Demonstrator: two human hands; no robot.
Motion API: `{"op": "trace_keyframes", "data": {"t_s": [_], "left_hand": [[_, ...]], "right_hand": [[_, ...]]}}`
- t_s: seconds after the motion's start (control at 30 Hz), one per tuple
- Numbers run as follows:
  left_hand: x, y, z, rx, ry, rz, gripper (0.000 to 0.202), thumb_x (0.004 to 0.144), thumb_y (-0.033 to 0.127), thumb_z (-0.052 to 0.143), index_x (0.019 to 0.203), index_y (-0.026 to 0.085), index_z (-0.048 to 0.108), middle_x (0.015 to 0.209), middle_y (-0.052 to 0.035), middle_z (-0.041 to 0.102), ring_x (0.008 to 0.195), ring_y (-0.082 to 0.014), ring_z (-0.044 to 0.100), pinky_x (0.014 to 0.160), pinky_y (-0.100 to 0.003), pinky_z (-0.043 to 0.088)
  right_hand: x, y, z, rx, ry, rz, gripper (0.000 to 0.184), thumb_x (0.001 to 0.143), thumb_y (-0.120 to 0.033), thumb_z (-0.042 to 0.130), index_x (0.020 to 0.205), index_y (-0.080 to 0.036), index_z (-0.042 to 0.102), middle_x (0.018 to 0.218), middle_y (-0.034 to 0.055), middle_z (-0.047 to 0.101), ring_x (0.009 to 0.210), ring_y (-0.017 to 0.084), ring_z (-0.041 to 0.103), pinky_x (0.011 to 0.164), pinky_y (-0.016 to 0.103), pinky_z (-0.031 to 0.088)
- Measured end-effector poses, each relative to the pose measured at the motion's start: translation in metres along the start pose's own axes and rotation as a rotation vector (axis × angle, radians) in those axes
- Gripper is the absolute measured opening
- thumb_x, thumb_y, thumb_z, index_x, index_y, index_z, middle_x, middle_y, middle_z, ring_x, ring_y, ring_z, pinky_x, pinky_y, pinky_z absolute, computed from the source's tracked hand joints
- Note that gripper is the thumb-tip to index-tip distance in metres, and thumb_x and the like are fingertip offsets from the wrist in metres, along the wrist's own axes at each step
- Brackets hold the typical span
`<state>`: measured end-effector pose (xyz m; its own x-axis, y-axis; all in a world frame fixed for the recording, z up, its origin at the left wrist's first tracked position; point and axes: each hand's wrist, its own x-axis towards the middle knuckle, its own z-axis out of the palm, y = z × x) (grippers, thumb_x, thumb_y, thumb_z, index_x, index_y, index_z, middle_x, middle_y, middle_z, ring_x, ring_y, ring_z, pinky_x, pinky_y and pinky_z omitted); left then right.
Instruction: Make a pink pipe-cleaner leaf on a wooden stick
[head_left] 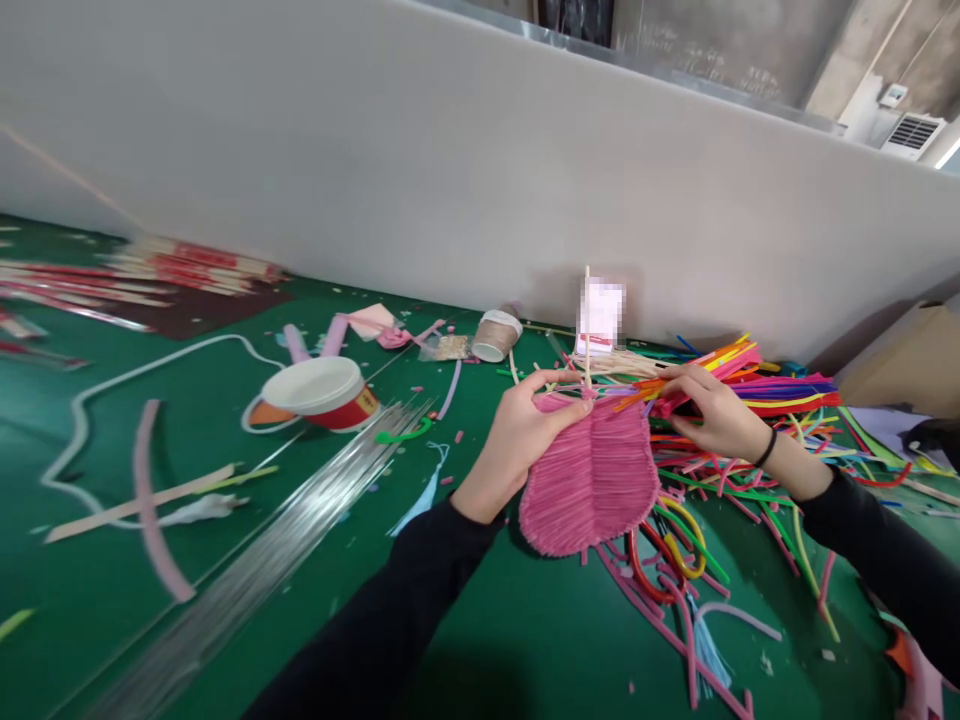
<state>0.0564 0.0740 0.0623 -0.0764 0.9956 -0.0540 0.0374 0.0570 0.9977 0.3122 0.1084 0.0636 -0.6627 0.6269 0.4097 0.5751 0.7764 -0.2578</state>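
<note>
My left hand [525, 425] pinches the top edge of a pink woven leaf-shaped piece [592, 475] made of pipe cleaners, held just above the green table [225, 600]. A thin stick [587, 330] rises from the piece's top. My right hand [709, 405] is closed around the ends of a pile of coloured pipe cleaners [757, 385] lying to the right, just beside the piece's upper right corner.
A bundle of thin silver wires [300, 510] runs diagonally on the left. A white-lidded cup [319, 392] lies on its side, a paper cup [495, 335] lies farther back. Loose pipe cleaners [675, 570] litter the right. A white wall stands behind.
</note>
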Motion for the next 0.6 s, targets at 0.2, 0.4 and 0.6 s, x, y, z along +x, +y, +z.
{"op": "trace_keyframes", "data": {"t_s": [0.2,0.4,0.6], "left_hand": [[0.003,-0.006,0.005,-0.107,-0.058,-0.059,0.051,0.061,0.033,0.079,0.106,0.014,0.065,0.085,-0.0069,0.073,0.074,-0.0222,0.068,0.073,-0.034,0.051],[0.005,-0.011,0.009,-0.095,-0.06,-0.089,0.053,0.057,0.031,0.08,0.105,0.014,0.065,0.078,-0.0044,0.071,0.068,-0.0205,0.067,0.069,-0.033,0.051],[0.001,-0.011,0.005,-0.16,-0.1,-0.163,0.06,0.058,0.029,0.081,0.113,0.015,0.062,0.072,-0.0021,0.07,0.065,-0.0194,0.066,0.064,-0.03,0.051]], "right_hand": [[0.001,0.002,-0.003,0.066,0.063,0.078,0.012,0.085,-0.018,0.057,0.089,-0.023,0.067,0.115,0.0098,0.067,0.107,0.024,0.063,0.092,0.044,0.052],[0.009,0.002,0.011,0.058,0.089,0.079,0.009,0.084,-0.019,0.06,0.078,-0.022,0.067,0.11,0.011,0.069,0.104,0.026,0.064,0.09,0.048,0.052],[0.016,0.006,0.009,0.087,0.053,0.165,0.017,0.088,-0.024,0.056,0.105,-0.023,0.061,0.114,0.0098,0.068,0.108,0.024,0.063,0.092,0.044,0.05]]}}
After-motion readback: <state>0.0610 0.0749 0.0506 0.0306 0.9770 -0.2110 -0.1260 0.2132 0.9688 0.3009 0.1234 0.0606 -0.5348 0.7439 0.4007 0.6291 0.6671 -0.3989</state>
